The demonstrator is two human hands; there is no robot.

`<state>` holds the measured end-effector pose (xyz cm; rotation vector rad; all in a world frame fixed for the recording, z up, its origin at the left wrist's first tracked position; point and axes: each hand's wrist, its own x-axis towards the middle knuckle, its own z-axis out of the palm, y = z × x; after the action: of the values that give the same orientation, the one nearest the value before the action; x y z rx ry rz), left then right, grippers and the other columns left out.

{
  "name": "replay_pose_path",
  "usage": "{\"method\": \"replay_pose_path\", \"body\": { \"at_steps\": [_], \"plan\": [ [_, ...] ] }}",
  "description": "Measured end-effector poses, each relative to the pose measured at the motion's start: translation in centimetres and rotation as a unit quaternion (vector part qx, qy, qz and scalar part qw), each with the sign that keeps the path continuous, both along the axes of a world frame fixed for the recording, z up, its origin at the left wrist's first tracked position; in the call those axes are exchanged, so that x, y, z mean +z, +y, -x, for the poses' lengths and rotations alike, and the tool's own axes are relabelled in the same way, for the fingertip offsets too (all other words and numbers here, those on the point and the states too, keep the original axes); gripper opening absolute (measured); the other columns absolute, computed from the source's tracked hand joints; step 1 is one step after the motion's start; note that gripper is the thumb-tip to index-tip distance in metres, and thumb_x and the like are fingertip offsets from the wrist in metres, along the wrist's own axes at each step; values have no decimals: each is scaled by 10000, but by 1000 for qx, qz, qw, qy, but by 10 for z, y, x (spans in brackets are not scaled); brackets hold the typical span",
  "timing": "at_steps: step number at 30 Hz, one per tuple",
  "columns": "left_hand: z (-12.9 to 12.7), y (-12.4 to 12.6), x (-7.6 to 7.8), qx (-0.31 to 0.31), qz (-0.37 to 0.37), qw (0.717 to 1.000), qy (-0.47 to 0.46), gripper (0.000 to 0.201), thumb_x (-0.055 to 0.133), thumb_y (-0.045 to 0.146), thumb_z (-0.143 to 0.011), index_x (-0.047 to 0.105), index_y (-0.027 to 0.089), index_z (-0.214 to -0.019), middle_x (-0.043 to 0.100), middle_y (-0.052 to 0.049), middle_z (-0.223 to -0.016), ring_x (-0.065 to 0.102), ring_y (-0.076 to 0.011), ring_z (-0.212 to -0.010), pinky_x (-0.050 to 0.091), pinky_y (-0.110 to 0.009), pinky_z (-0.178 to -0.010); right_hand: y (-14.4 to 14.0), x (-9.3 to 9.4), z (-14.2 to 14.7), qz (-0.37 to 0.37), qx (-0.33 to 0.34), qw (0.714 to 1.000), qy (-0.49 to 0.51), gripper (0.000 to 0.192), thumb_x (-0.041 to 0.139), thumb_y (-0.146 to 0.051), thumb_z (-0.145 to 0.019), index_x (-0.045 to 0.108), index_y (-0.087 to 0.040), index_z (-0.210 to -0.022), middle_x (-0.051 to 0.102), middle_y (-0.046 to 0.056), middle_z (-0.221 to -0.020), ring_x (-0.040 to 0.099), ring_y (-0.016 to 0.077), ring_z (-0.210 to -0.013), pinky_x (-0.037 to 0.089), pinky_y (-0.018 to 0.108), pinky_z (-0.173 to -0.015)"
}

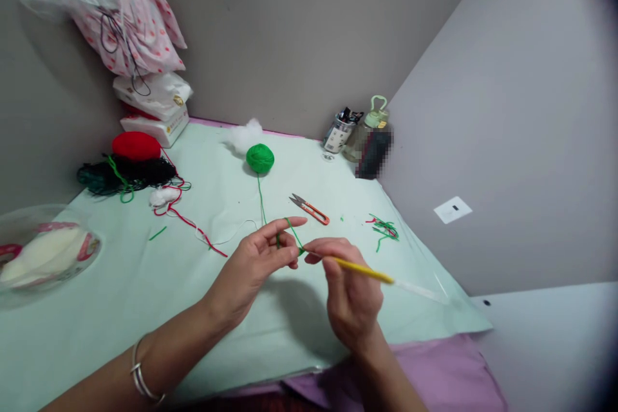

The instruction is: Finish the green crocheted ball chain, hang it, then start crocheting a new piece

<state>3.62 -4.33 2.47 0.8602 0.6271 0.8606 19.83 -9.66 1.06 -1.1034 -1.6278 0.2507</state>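
My left hand holds a green yarn strand, looped over the raised index finger and pinched near the thumb. The strand runs back across the table to a green yarn ball. My right hand grips a yellow crochet hook with a clear handle end pointing right; its tip meets the yarn between the two hands. A small pair of orange-handled snips lies just beyond my fingers.
Pale green table cover. Red yarn ball on dark yarn tangle at left. Clear bowl at left edge. Yarn scraps at right. Cup of tools and bottle in the corner. Bags and boxes at back left.
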Motion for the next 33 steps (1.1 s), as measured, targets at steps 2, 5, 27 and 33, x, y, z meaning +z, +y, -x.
{"method": "replay_pose_path", "body": {
  "at_steps": [2, 5, 27, 33],
  "plan": [
    [-2, -1, -2, -4, 23, 999, -24, 461, 805, 249, -829, 698, 262, -1277, 608, 30, -804, 563, -120, -770, 450, -269, -810, -1, -5, 2, -68, -31, 990, -121, 358, 571, -82, -959, 681, -278, -1237, 727, 68, -1047, 709, 198, -924, 595, 327, -770],
    [-2, 0, -4, -41, 86, 993, -68, 510, 829, 272, -813, 683, 221, -1299, 614, 21, -797, 555, -107, -747, 472, -255, -788, -1, -8, 6, -108, -59, 982, -144, 425, 589, -62, -942, 688, -305, -1276, 699, 83, -1127, 700, 217, -994, 603, 344, -784],
    [-2, 5, -1, -38, 122, 989, -73, 375, 801, 216, -810, 759, 161, -1179, 543, 33, -689, 473, -74, -608, 469, -198, -602, 3, -2, 8, -19, -53, 997, 50, 257, 588, -108, -961, 763, -269, -1057, 714, 57, -972, 686, 195, -884, 574, 343, -768],
    [0, 1, 0, -11, 44, 998, -38, 361, 790, 238, -832, 759, 261, -1191, 615, 10, -862, 559, -111, -765, 523, -297, -847, 10, 2, 7, 92, 38, 956, 274, 158, 602, -252, -986, 756, -248, -953, 697, 31, -904, 651, 156, -754, 558, 320, -711]
  ]
}}
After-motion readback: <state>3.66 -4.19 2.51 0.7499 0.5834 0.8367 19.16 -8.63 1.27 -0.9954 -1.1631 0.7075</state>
